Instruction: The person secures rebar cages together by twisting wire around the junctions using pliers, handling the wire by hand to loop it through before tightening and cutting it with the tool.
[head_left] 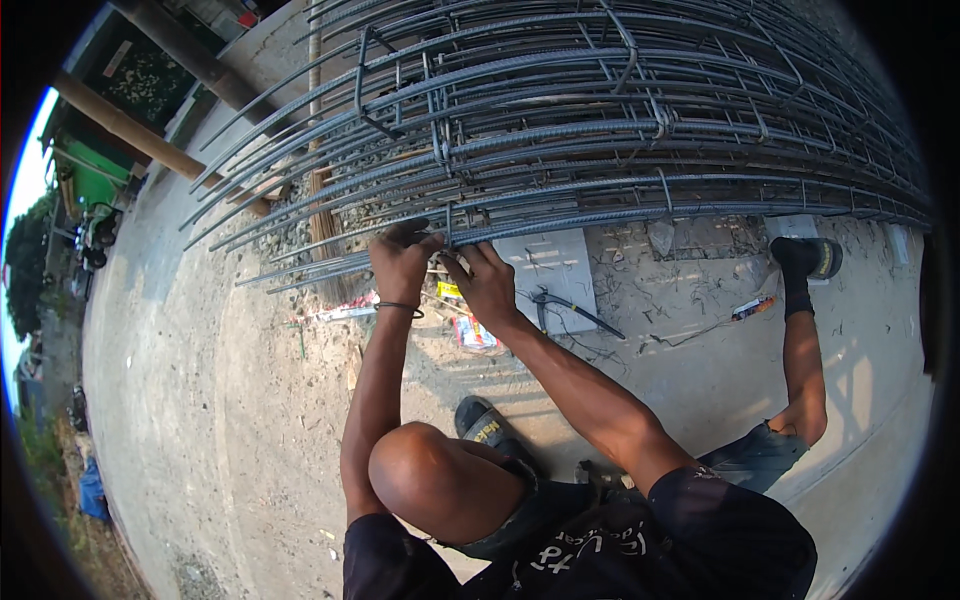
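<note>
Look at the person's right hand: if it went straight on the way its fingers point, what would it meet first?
Probably the rebar cage: the right hand already reaches its lowest bars beside the left hand, though depth is unclear.

Grey flat slab [555, 265] on ground, centre; bent dark bar [570, 305] near; green structure [85, 165] far left.
</note>
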